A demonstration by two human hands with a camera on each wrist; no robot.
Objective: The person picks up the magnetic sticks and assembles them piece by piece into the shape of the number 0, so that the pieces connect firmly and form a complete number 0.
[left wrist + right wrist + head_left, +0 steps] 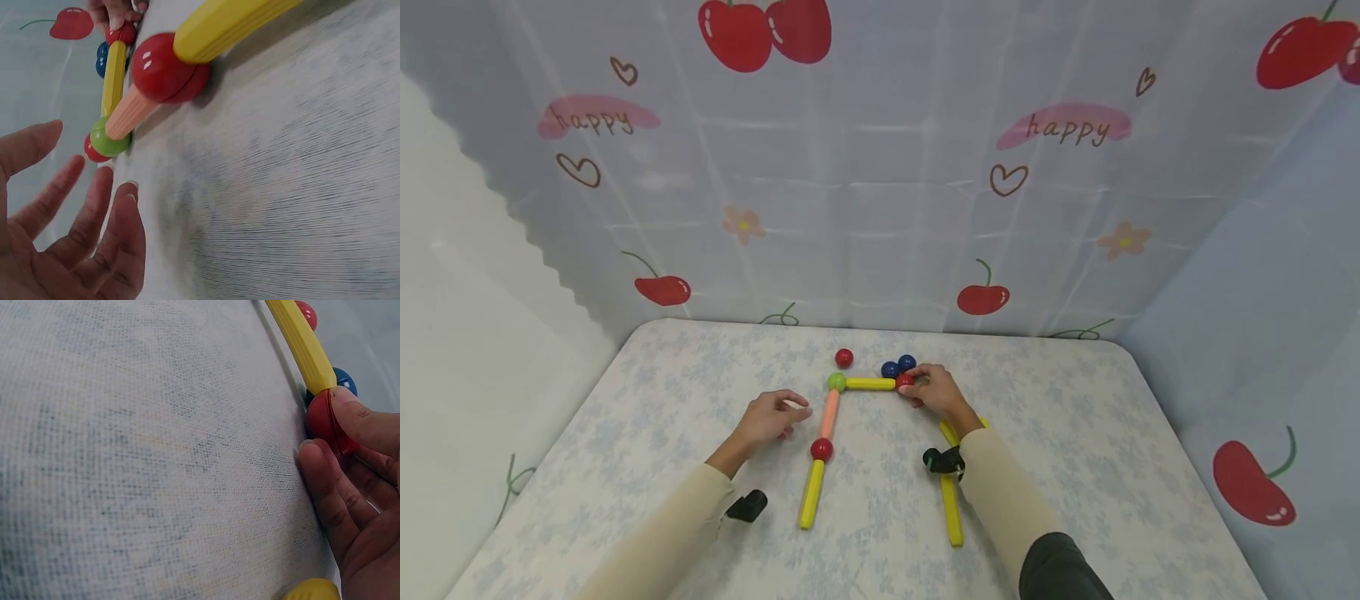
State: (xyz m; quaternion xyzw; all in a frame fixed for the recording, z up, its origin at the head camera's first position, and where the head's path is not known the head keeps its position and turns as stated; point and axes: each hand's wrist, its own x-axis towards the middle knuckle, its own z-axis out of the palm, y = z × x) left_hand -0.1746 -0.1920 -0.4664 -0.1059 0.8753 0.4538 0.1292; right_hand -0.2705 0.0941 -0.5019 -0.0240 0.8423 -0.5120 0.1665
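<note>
My right hand (pixel 936 390) pinches a red ball (pixel 325 425) between thumb and fingers, at the right end of a yellow rod (pixel 870 384). That rod's left end meets a green ball (pixel 837 382). From the green ball a pink rod (pixel 830 414) runs toward me to another red ball (pixel 165 69), and a second yellow rod (pixel 812 494) continues nearer. My left hand (pixel 772 417) hovers left of the pink rod, fingers loosely spread and holding nothing. In the left wrist view its fingertips (pixel 103 178) stand apart from the pieces.
Two blue balls (pixel 890 370) lie just behind the held red ball. A loose red ball (pixel 844 358) sits behind the green one. More yellow rods (pixel 951 510) lie under and beside the right forearm, partly hidden. A printed curtain (pixel 880 208) hangs behind the table (pixel 700 367).
</note>
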